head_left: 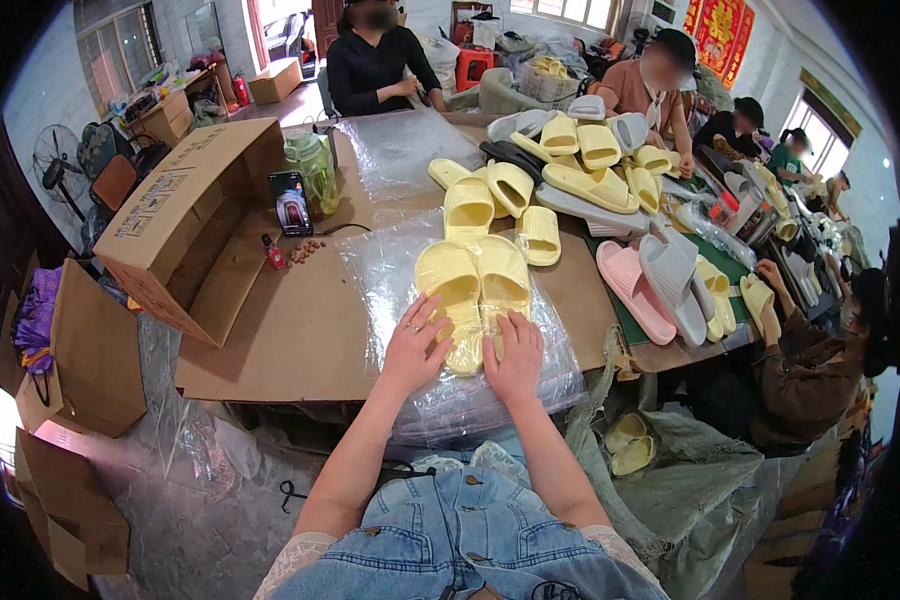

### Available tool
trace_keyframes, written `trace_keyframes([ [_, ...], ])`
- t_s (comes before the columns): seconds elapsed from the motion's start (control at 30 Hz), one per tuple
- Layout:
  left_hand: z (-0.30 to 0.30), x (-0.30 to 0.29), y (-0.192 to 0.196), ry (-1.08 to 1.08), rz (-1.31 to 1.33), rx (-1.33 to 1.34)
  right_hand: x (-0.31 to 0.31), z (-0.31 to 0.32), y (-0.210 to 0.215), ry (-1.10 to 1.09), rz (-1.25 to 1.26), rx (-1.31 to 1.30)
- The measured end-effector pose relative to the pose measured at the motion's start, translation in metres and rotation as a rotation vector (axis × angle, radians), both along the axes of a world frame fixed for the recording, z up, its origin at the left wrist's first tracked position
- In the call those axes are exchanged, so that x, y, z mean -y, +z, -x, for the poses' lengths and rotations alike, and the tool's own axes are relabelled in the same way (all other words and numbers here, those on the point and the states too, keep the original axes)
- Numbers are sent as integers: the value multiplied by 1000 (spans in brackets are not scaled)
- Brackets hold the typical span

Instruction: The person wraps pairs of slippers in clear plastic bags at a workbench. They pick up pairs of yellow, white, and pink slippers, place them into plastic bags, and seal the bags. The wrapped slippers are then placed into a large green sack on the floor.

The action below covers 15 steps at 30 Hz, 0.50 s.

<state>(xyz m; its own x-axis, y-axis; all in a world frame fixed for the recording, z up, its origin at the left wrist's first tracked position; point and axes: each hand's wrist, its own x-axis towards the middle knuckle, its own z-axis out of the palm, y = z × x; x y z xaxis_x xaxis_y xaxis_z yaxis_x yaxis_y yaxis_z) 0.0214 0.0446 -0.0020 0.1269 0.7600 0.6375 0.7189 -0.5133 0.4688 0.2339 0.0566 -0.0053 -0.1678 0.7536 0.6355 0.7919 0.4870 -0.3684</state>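
A pair of pale yellow slippers (449, 272) lies side by side in front of me, straps away from me. Glossy clear plastic appears to cover them, and a stack of clear plastic bags (548, 372) is under them. On the left slipper's near end rests my left hand (413, 347), open, fingers spread. My right hand (516, 358), also open, touches the near end of the right slipper from its outer side. Beyond the pair sit loose yellow slippers (468, 208), touching or nearly touching it.
An open cardboard box (185, 225) lies on its side at left, near a propped phone (291, 203), a green jug (313, 170) and a small red bottle (273, 252). A slipper pile (595, 185) fills the far right. Co-workers sit around the table, one (815, 370) close at right.
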Motion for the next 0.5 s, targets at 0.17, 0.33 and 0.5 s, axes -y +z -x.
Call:
trace_keyframes([
  [0.17,0,1,1,3,12,-9,0,1,0,-6,2,4],
  [0.33,1,0,-1,14,8,-13,1,1,2,1,-3,-6],
  [0.5,0,1,2,8,24,-7,2,1,3,-6,-5,-4],
])
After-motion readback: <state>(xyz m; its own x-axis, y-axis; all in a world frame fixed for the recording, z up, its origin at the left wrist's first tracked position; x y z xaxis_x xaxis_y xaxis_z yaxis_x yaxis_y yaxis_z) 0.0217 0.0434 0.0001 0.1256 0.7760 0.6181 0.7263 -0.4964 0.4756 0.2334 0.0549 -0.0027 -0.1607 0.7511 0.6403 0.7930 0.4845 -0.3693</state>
